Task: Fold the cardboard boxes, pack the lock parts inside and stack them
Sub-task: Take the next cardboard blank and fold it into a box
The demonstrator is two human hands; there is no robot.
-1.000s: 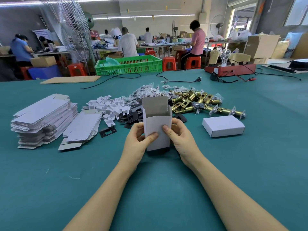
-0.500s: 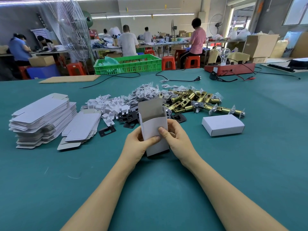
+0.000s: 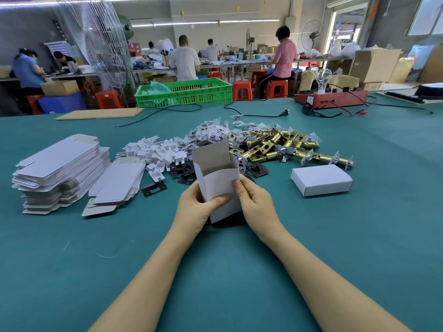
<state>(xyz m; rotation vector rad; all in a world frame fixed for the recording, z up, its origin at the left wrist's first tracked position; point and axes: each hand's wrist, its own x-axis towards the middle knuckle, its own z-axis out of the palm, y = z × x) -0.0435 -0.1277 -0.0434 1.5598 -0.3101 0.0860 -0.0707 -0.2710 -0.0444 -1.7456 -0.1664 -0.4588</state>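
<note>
While its grey-lined flap stands open, both hands [image 3: 225,204] pinch the smooth white cardboard box [image 3: 219,185] upright.

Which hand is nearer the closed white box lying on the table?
Right. The right hand grips the open box's right side, with bare table between it and the closed white box. The left hand is on the open box's far side.

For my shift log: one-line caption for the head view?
Both hands, left hand and right hand, hold an open-topped white box before piled brass latches.
</note>
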